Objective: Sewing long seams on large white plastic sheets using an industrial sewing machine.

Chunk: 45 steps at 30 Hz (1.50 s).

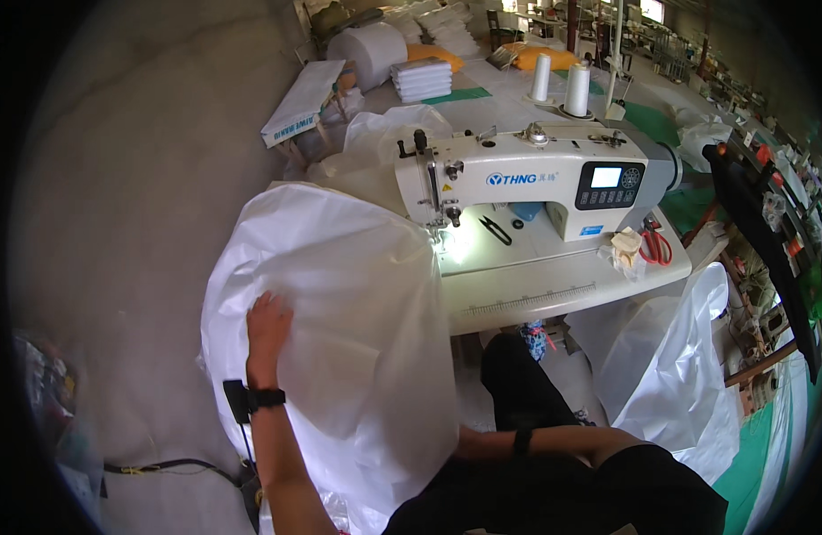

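A large sheet of white plastic-like material [340, 267] hangs off the left end of a sewing machine table [527, 299]. Its upper right edge reaches the lit needle area of a white sewing machine [518, 174]. My left hand [270, 323] lies on the sheet's left part, fingers laid out over the surface and a little blurred. From the lower right my right forearm comes across my lap. The sheet's lower right edge covers the right hand, so its fingers are hidden.
Black thread snips [496, 230] lie under the machine arm. Red-handled scissors [657, 245] rest at the table's right end. White thread cones [578, 91] stand behind the machine. More white sheeting [674, 366] hangs at right. A cable [175, 464] runs along the floor.
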### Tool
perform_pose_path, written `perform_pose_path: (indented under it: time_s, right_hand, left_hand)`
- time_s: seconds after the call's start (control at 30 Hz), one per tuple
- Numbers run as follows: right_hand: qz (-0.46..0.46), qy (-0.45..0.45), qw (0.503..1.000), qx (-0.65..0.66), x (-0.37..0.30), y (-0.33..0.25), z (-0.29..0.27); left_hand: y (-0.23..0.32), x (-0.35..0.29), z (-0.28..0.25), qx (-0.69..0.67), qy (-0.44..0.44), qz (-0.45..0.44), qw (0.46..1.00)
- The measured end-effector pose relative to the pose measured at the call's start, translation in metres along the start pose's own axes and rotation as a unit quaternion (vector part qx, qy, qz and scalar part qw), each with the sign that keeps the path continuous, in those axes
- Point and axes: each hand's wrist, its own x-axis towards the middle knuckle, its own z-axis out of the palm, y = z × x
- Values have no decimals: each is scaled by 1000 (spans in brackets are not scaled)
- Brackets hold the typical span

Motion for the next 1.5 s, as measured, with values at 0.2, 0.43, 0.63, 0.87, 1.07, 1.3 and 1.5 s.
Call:
perform_pose_path:
  time_s: [0.2, 0.43, 0.63, 0.87, 1.07, 1.3, 1.5]
  right_hand:
    - [136, 18, 933, 333, -27, -109, -9]
    - [197, -7, 980, -24, -39, -84, -4]
    - [154, -34, 985, 64, -39, -74, -22]
    - [224, -60, 963, 137, -42, -91, -17]
    - [243, -80, 941, 223, -42, -85, -19]
    - [198, -37, 974, 101, -38, -87, -12]
    - [-169, 260, 902, -301, -17, -127, -32]
  left_hand:
    - [193, -118, -32, -346, 27, 119, 930]
    - [166, -152, 41, -95, 91, 3, 991]
    - [168, -73, -54, 61, 162, 29, 985]
    - [133, -19, -60, 155, 25, 73, 985]
    - [142, -6, -54, 124, -99, 48, 986]
    - [57, -37, 25, 72, 2, 117, 990]
    - [143, -48, -76, -406, -306, -97, 855]
